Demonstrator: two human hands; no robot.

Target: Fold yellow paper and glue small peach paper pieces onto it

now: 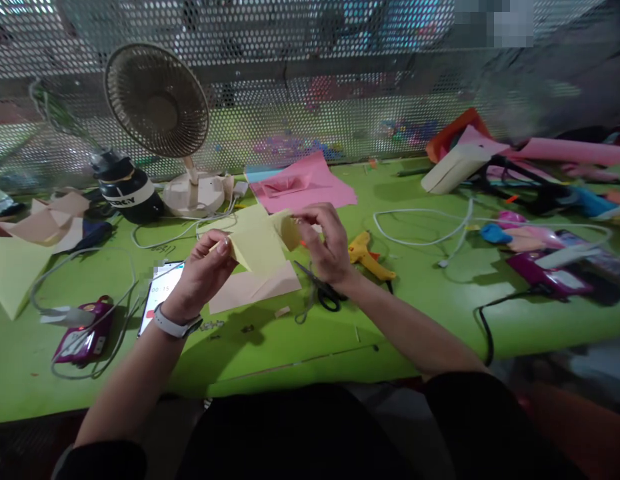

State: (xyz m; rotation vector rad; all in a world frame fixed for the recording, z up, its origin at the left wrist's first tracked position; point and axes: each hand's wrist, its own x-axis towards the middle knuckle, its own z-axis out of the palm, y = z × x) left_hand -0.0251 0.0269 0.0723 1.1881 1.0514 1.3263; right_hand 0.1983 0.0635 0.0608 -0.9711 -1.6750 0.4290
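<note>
Pinched between the fingers of my left hand [207, 267] is the left edge of a creased sheet of yellow paper [259, 243]. My right hand [326, 243] grips the same paper at its far right corner, where it curls over. The paper is held up above a pale pink sheet [277, 285] lying on the green table. Black-handled scissors [329, 299] lie just under my right hand, partly hidden by it. A yellow glue gun [369, 257] rests to the right of that hand.
A phone [163, 293] lies by my left wrist. Behind stand a small fan [157, 103] and a dark jar [130, 193]. Pink paper [310, 183] lies at the back. Purple power strips [87, 330] and white cables [415, 213] spread on both sides. A perforated metal panel [290, 100] bounds the table.
</note>
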